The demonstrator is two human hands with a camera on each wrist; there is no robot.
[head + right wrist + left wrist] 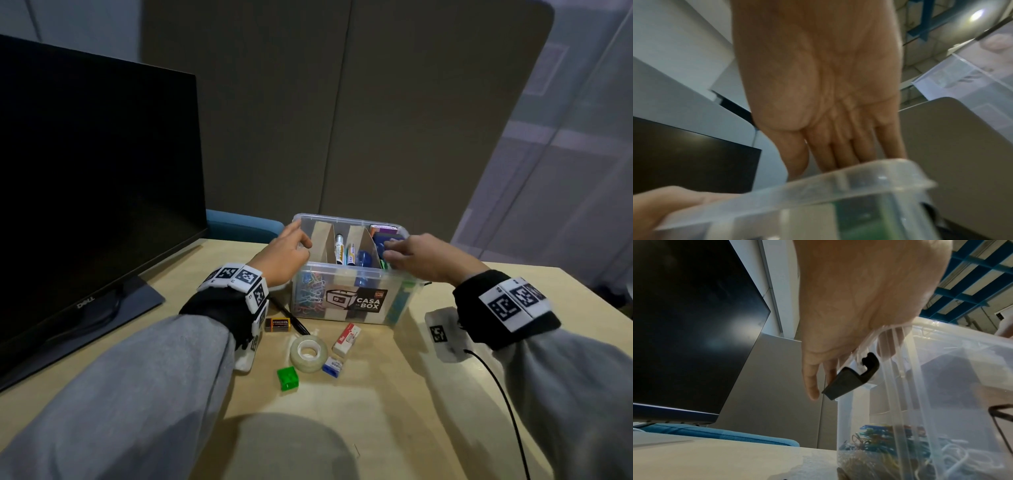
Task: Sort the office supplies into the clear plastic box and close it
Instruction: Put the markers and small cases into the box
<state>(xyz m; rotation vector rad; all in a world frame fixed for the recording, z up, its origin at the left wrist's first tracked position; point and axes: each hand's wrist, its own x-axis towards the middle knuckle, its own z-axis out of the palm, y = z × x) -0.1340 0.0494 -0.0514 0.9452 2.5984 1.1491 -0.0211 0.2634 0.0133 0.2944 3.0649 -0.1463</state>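
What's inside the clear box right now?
The clear plastic box has cardboard dividers: colored paper clips left, markers in the middle, blue and purple items right, partly covered by the right hand.

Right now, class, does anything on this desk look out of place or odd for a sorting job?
Yes. The clear box stands open, no lid visible on it, while a tape roll, green sharpener, eraser and battery lie loose on the desk in front of it.
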